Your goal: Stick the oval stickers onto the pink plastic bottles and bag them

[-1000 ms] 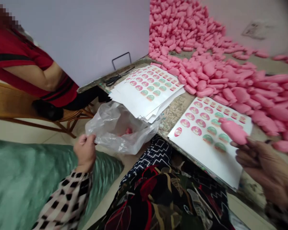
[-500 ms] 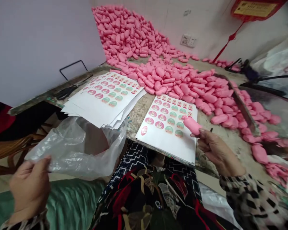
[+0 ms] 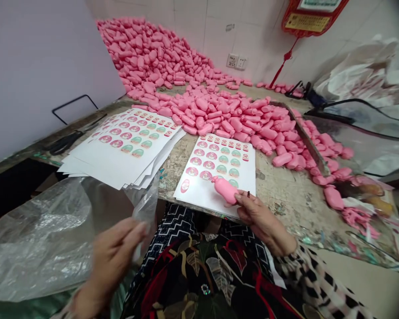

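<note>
In my right hand (image 3: 261,217), the thumb and fingers pinch one end of a plump pink sausage-shaped piece (image 3: 226,190). Its free end has small nubs and points left, above the lower part of a sticker sheet (image 3: 199,199) with pink and green labels. My left hand (image 3: 116,252) is a loosely curled fist, a little blurred, with nothing visible in its fingers. It hovers in front of a clear plastic bag (image 3: 53,239), which hangs open at the table's edge on the left.
A fanned stack of sticker sheets (image 3: 96,161) lies left of the single pile. Behind is a large heap of pink pieces (image 3: 159,57), spreading right past a wooden strip (image 3: 307,139). Black scissors (image 3: 61,141) lie at left. A clear zipped bag (image 3: 362,137) sits at right.
My left hand has let go of the bag's edge and moved right, towards my body's middle. My right hand has brought the pink piece left and lower over the sheet. The view has turned right.
</note>
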`<state>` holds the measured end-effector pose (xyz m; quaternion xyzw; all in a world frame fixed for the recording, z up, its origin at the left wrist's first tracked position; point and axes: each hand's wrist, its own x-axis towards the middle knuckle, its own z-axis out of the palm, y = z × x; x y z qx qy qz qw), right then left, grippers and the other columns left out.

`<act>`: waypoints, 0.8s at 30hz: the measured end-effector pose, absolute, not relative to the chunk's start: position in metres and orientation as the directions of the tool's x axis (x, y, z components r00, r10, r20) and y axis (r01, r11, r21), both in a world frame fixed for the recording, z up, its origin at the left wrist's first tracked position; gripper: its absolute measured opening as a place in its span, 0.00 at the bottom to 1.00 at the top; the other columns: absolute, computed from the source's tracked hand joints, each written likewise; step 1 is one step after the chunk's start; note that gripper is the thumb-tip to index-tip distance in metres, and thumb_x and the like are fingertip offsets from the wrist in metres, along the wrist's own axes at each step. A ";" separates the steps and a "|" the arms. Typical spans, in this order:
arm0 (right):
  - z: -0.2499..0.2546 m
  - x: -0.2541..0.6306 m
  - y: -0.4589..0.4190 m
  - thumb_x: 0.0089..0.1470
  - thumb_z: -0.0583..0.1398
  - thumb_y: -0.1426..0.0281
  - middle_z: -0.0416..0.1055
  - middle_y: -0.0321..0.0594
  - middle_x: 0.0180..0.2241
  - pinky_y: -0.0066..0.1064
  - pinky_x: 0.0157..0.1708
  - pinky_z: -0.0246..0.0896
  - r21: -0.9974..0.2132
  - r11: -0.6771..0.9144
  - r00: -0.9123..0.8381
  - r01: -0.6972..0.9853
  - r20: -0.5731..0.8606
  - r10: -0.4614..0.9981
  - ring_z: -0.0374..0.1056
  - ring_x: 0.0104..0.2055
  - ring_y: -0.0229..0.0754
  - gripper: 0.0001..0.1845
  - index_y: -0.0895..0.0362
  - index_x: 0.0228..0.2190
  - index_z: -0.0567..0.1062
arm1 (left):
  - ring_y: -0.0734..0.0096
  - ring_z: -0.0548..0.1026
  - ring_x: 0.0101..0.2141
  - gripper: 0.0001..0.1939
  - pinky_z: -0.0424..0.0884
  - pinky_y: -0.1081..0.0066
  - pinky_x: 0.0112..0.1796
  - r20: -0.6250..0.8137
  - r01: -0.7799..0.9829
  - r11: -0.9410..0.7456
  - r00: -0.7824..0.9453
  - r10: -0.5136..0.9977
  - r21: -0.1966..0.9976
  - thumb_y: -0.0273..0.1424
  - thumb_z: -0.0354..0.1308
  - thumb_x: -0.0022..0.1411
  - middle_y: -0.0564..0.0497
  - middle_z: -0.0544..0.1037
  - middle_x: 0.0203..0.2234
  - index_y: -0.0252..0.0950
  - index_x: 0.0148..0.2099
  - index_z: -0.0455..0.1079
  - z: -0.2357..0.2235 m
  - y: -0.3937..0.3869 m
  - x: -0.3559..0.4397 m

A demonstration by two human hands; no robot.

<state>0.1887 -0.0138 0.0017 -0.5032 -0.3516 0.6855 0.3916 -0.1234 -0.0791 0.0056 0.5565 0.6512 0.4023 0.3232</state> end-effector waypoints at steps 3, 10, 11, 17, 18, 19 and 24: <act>0.005 0.160 -0.026 0.53 0.57 0.59 0.71 0.34 0.27 0.24 0.15 0.31 -0.866 -0.463 -0.270 -0.187 -0.408 0.872 0.38 0.15 0.26 0.15 0.56 0.39 0.66 | 0.67 0.73 0.34 0.17 0.69 0.68 0.37 -0.275 -0.060 0.283 0.112 0.955 0.957 0.39 0.55 0.57 0.47 0.76 0.34 0.36 0.46 0.70 0.002 -0.044 -0.055; 0.016 0.145 -0.033 0.52 0.58 0.59 0.68 0.33 0.30 0.27 0.32 0.54 -0.958 -0.269 -0.495 0.099 -0.282 0.822 0.60 0.31 0.34 0.19 0.51 0.45 0.68 | 0.68 0.74 0.35 0.10 0.69 0.62 0.41 -0.314 -0.578 0.366 0.193 0.930 0.729 0.34 0.54 0.58 0.45 0.75 0.36 0.33 0.39 0.69 -0.005 -0.020 -0.039; 0.014 0.148 -0.027 0.53 0.56 0.57 0.68 0.33 0.31 0.28 0.33 0.54 -0.961 -0.235 -0.454 0.149 -0.277 0.847 0.61 0.32 0.35 0.18 0.50 0.45 0.69 | 0.69 0.74 0.33 0.09 0.69 0.62 0.41 -0.318 -0.559 0.338 0.135 0.938 0.757 0.33 0.56 0.56 0.48 0.75 0.32 0.34 0.39 0.68 -0.005 -0.019 -0.049; -0.007 0.136 0.021 0.54 0.55 0.60 0.72 0.36 0.35 0.31 0.39 0.55 -0.850 0.030 -0.167 0.525 -0.068 0.984 0.65 0.39 0.41 0.12 0.52 0.33 0.74 | 0.66 0.72 0.40 0.16 0.66 0.62 0.46 -0.060 0.338 0.048 0.026 0.998 0.940 0.32 0.58 0.53 0.49 0.74 0.39 0.38 0.45 0.70 -0.014 -0.015 -0.080; -0.009 0.129 0.027 0.54 0.54 0.61 0.72 0.36 0.34 0.31 0.37 0.55 -0.785 0.059 -0.149 0.617 -0.043 0.988 0.65 0.37 0.41 0.12 0.52 0.32 0.74 | 0.65 0.70 0.46 0.16 0.63 0.62 0.50 0.020 0.483 -0.064 0.095 0.995 0.873 0.32 0.56 0.55 0.48 0.73 0.44 0.39 0.47 0.70 -0.018 -0.014 -0.079; -0.010 0.122 0.031 0.55 0.53 0.62 0.72 0.36 0.33 0.31 0.35 0.54 -0.712 0.081 -0.137 0.697 -0.022 0.990 0.65 0.36 0.41 0.11 0.52 0.32 0.74 | 0.64 0.66 0.50 0.18 0.61 0.62 0.52 0.072 0.587 -0.161 0.172 0.982 0.793 0.32 0.54 0.56 0.48 0.70 0.50 0.40 0.50 0.68 -0.022 -0.014 -0.078; -0.011 0.095 0.037 0.58 0.50 0.63 0.69 0.38 0.36 0.29 0.32 0.52 -0.437 0.132 -0.124 0.890 0.048 0.991 0.64 0.36 0.40 0.12 0.53 0.35 0.71 | 0.62 0.62 0.55 0.24 0.61 0.63 0.53 0.071 0.804 -0.344 0.356 0.932 0.486 0.30 0.49 0.60 0.47 0.56 0.61 0.40 0.59 0.58 -0.036 -0.016 -0.068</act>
